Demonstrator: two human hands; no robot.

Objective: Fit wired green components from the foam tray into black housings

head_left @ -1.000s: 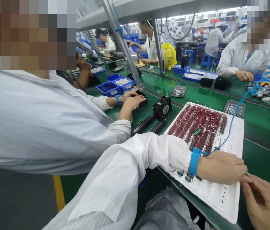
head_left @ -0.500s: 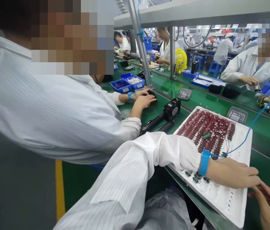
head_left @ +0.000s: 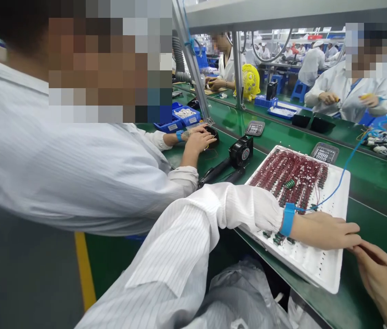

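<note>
My left hand (head_left: 330, 232), with a blue wrist strap (head_left: 287, 219) and cord, reaches across the white tray (head_left: 329, 272) past its right side. Its fingertips meet those of my right hand (head_left: 380, 272) just beyond the tray. Both hands are pinched together on something too small and too covered to name. A thin dark strand seems to run by my right palm. In the tray lie rows of small parts with dark red wires (head_left: 282, 171) and white ends. A green coil-like piece (head_left: 289, 184) rests on the wires.
To my left a co-worker's hands (head_left: 198, 142) are on a black part. A black fan-like device with a handle (head_left: 241, 153) lies beyond my sleeve. Display panels (head_left: 324, 152) sit along the green bench. Blue bins (head_left: 189, 119) and a metal post (head_left: 193, 64) stand further back.
The view has shifted slightly, so the tray and my hands appear higher and further left. More of my right hand shows. My fingertips stay together.
</note>
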